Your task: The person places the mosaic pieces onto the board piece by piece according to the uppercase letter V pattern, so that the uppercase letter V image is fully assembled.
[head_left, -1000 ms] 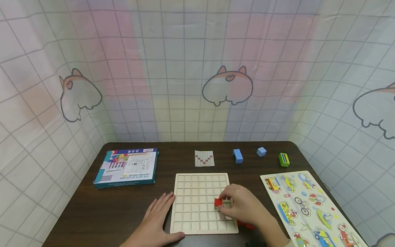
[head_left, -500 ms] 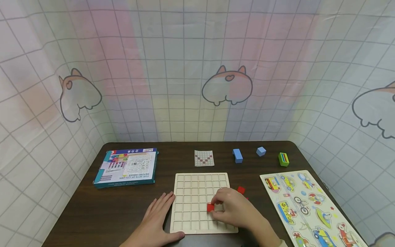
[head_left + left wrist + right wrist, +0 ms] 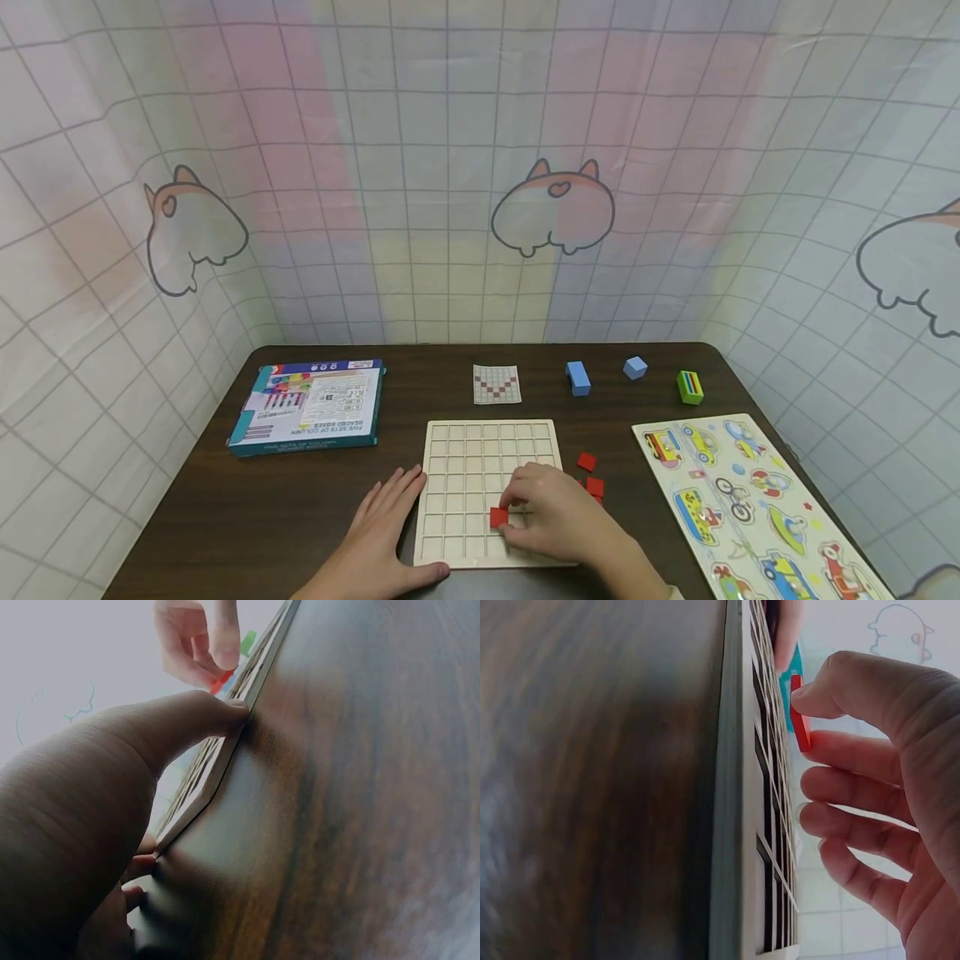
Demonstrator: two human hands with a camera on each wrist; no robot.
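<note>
Seemingly placing its pinched tile (image 3: 498,517), the right hand (image 3: 551,512) needed lowering to the board (image 3: 457,465) beneath, which the outstretched left hand (image 3: 381,533) touched.

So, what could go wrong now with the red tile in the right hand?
The red tile might slip, since the right hand pinches it only near its edges. Not yet seated, it could land askew across two squares of the grid board. The loose red tiles lie close to that hand and may get knocked.

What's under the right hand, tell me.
Under the right hand lies a pale wooden grid board; whatever the hand and its pinched red square tile cover is hidden.
</note>
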